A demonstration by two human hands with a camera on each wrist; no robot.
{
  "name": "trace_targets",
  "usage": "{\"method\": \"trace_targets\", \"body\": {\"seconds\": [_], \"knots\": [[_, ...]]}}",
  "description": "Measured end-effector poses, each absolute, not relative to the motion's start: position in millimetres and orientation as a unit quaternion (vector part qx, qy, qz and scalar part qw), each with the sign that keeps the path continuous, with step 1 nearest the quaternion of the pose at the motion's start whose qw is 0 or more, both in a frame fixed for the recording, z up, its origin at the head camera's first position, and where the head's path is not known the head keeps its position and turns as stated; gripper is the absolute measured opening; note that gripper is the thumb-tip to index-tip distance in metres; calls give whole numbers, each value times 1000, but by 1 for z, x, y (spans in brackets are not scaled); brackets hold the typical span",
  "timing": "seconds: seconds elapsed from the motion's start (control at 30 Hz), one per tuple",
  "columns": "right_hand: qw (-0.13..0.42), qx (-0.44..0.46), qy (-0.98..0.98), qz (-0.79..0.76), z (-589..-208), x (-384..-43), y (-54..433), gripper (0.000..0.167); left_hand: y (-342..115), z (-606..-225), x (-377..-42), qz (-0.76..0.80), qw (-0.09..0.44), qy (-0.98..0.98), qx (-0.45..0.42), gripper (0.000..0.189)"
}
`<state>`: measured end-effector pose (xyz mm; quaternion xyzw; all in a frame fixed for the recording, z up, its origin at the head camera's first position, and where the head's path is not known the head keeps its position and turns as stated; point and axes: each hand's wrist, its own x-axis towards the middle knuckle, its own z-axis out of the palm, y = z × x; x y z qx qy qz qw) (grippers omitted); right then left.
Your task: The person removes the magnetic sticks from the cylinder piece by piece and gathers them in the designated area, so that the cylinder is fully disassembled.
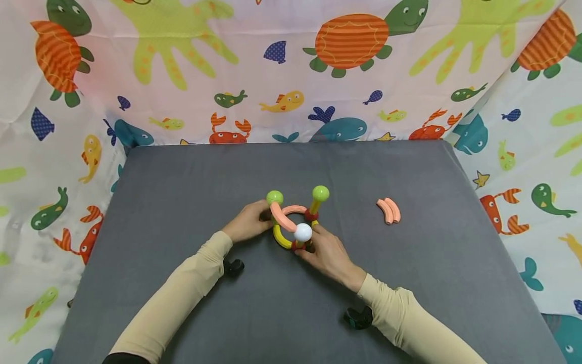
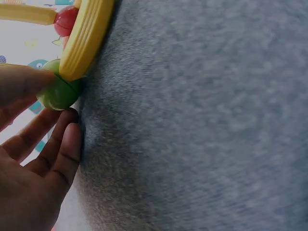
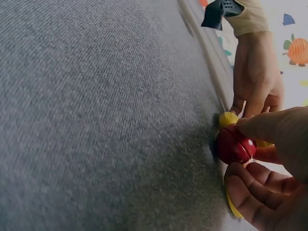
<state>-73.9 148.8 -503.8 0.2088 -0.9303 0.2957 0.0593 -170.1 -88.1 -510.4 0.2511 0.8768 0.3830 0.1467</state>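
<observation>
A ball-and-rod building toy stands mid-table, its ring of curved yellow rods [image 1: 281, 238] and curved pink rods [image 1: 294, 209] joined by balls. A light green ball [image 1: 321, 193] tops an upright yellow rod [image 1: 314, 206] at its right. Above the ring, a curved pink rod [image 1: 282, 218] spans from another light green ball [image 1: 275, 196] to a white ball [image 1: 302, 232]. My left hand [image 1: 247, 221] pinches a green ball [image 2: 60, 94] low on the toy's left. With thumb and fingers, my right hand [image 1: 332, 255] grips a red ball [image 3: 233, 145] at the ring's front.
Two loose curved pink rods [image 1: 388, 210] lie side by side to the right on the grey table [image 1: 436, 283]. A cloth printed with sea animals [image 1: 291, 76] hangs behind the table and along both sides. Dark devices are strapped at both wrists.
</observation>
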Motion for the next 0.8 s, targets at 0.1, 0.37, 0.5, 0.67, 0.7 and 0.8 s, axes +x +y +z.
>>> {"method": "trace_targets", "body": {"seconds": [0.1, 0.37, 0.5, 0.67, 0.7, 0.8], "knots": [[54, 199, -937, 283, -501, -76, 154, 20, -88, -508, -166, 383, 142, 878, 249, 24], [57, 172, -941, 286, -496, -92, 176, 21, -85, -506, -147, 353, 122, 890, 261, 27], [45, 178, -937, 296, -496, -97, 183, 24, -83, -507, -140, 342, 113, 896, 261, 26], [23, 163, -929, 333, -472, -107, 198, 31, -91, -494, -133, 326, 112, 900, 267, 23], [23, 157, -925, 346, -463, -112, 202, 34, -94, -488, -134, 330, 104, 900, 267, 23], [17, 147, -912, 383, -432, -133, 209, 36, -98, -465, -139, 355, 71, 897, 255, 25]]}}
